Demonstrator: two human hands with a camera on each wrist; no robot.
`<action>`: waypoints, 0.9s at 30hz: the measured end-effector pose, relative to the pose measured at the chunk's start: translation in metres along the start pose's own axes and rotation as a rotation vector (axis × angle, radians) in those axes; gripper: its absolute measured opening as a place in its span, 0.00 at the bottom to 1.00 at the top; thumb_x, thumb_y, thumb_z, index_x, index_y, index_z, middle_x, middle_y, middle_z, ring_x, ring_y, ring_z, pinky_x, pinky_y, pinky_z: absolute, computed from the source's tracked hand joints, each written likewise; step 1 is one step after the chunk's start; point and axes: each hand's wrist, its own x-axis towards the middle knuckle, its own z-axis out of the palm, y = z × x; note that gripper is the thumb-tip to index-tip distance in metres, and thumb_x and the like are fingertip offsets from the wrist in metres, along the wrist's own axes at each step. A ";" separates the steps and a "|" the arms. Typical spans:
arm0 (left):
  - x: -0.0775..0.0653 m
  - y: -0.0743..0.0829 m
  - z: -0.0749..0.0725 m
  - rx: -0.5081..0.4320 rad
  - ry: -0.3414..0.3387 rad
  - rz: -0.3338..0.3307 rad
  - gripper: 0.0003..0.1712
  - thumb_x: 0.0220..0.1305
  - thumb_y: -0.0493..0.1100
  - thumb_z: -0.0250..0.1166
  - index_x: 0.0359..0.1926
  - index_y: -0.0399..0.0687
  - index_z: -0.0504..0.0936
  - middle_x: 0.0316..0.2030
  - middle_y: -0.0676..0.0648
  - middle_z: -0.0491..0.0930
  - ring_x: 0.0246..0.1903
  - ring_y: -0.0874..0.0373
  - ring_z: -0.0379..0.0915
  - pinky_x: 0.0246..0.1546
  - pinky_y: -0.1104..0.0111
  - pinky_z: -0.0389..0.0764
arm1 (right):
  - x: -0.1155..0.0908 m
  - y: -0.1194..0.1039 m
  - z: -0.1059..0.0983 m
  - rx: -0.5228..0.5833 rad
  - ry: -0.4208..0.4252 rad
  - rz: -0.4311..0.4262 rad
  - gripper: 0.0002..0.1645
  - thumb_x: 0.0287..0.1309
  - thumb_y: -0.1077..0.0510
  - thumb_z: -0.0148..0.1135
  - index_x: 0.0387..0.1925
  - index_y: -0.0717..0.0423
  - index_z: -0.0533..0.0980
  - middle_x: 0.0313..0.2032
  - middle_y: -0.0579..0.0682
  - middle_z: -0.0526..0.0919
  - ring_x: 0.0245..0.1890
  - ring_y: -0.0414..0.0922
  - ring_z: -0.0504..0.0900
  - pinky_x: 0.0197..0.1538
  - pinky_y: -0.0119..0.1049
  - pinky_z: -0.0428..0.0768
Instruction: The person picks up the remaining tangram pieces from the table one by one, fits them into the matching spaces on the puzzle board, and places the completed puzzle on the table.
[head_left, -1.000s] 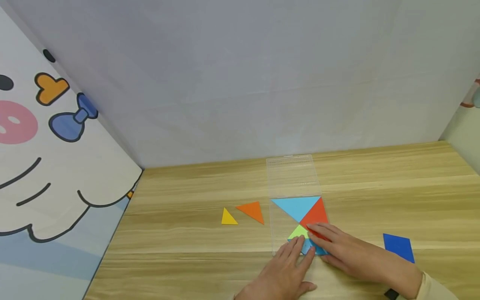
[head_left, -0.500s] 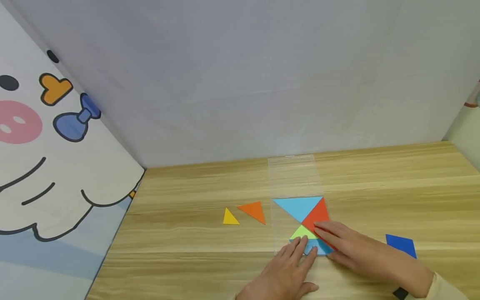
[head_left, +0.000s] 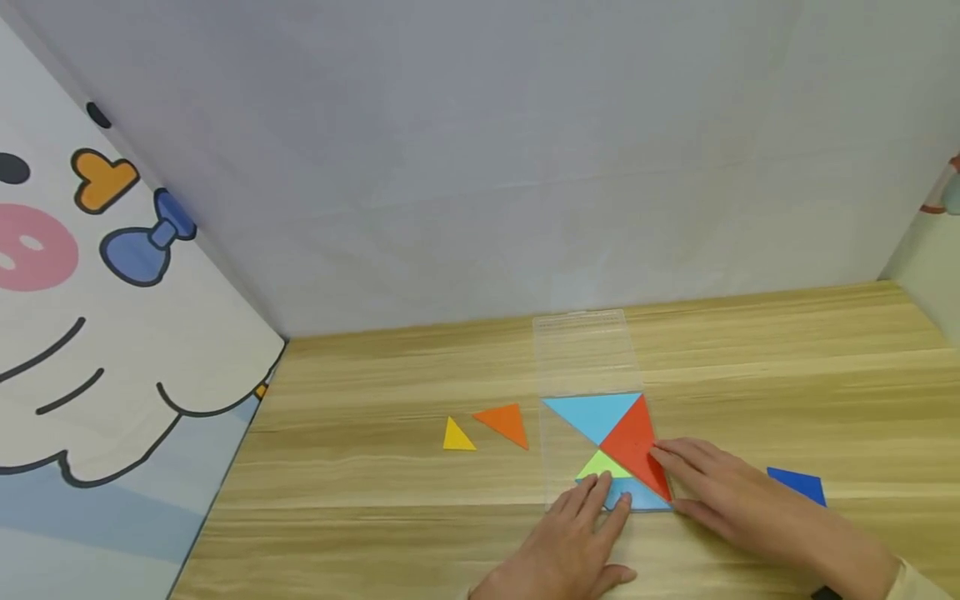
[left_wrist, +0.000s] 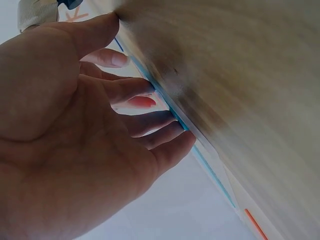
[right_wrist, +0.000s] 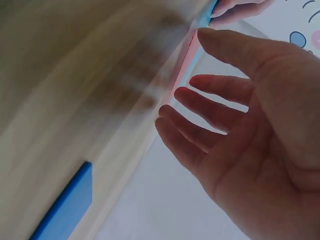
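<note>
A large red tangram triangle (head_left: 636, 448) lies in a clear plastic case (head_left: 558, 446), its left tip meeting a large light-blue triangle (head_left: 594, 413). Below them are a small lime-green triangle (head_left: 602, 465) and a light-blue piece (head_left: 641, 495), partly covered by fingers. My left hand (head_left: 558, 537) rests its fingertips on that lower blue piece, near its left end, fingers extended and thumb apart. With fingers extended, my right hand (head_left: 738, 496) has its fingertips at the right edge of the red triangle and its thumb by the lower right corner.
The case's clear lid (head_left: 588, 352) lies folded back toward the wall. Left of the case are an orange triangle (head_left: 507, 423) and a small yellow triangle (head_left: 457, 436). A dark-blue piece (head_left: 798, 484) lies to the right, partly behind my right forearm.
My right hand has slid rightward from over the red triangle to its outer edge, uncovering more of it and of the lower blue piece. My left hand has stayed in place.
</note>
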 end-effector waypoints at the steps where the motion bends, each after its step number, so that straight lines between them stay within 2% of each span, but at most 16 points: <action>1: 0.000 0.000 0.000 -0.001 -0.005 -0.002 0.40 0.76 0.69 0.47 0.77 0.51 0.64 0.76 0.42 0.61 0.74 0.52 0.59 0.68 0.67 0.67 | -0.001 0.000 0.000 -0.016 0.007 0.003 0.31 0.70 0.49 0.66 0.66 0.61 0.74 0.61 0.49 0.78 0.58 0.48 0.79 0.63 0.26 0.70; 4: 0.000 0.000 0.001 0.000 -0.002 -0.004 0.40 0.76 0.69 0.47 0.77 0.51 0.64 0.76 0.42 0.61 0.74 0.52 0.59 0.68 0.67 0.67 | -0.002 0.001 -0.001 -0.061 0.022 0.002 0.30 0.77 0.43 0.53 0.65 0.62 0.75 0.60 0.49 0.79 0.56 0.48 0.80 0.57 0.36 0.78; 8: 0.000 0.000 0.003 0.022 0.038 0.004 0.40 0.76 0.69 0.48 0.76 0.51 0.65 0.74 0.41 0.63 0.73 0.51 0.60 0.68 0.67 0.68 | -0.006 0.005 -0.002 -0.133 0.063 -0.001 0.40 0.80 0.37 0.33 0.60 0.64 0.77 0.56 0.52 0.81 0.52 0.50 0.82 0.49 0.45 0.82; 9: 0.000 0.000 0.004 0.029 0.050 0.006 0.40 0.76 0.69 0.48 0.76 0.51 0.65 0.74 0.41 0.63 0.72 0.51 0.61 0.67 0.67 0.68 | -0.007 0.005 -0.003 -0.147 0.070 0.003 0.41 0.79 0.36 0.31 0.59 0.64 0.78 0.55 0.53 0.81 0.51 0.50 0.82 0.48 0.46 0.83; 16: 0.000 0.001 0.006 0.023 0.041 -0.002 0.41 0.75 0.70 0.48 0.76 0.52 0.65 0.74 0.42 0.63 0.72 0.52 0.60 0.67 0.68 0.68 | -0.019 0.010 -0.007 -0.177 0.062 0.076 0.44 0.77 0.32 0.33 0.55 0.64 0.79 0.53 0.57 0.82 0.49 0.54 0.83 0.45 0.53 0.83; 22: 0.001 0.001 0.007 0.007 0.030 -0.008 0.41 0.75 0.71 0.47 0.77 0.53 0.64 0.75 0.42 0.62 0.73 0.52 0.59 0.68 0.68 0.67 | -0.027 0.013 -0.010 -0.198 0.096 0.069 0.47 0.77 0.32 0.27 0.50 0.66 0.80 0.50 0.60 0.83 0.45 0.57 0.83 0.43 0.54 0.83; 27: 0.000 0.001 0.005 0.000 0.030 0.000 0.40 0.76 0.69 0.47 0.77 0.51 0.64 0.75 0.41 0.62 0.73 0.51 0.59 0.68 0.67 0.67 | -0.034 0.015 -0.014 -0.199 0.095 0.088 0.47 0.76 0.32 0.28 0.50 0.67 0.79 0.49 0.63 0.82 0.45 0.59 0.83 0.43 0.56 0.83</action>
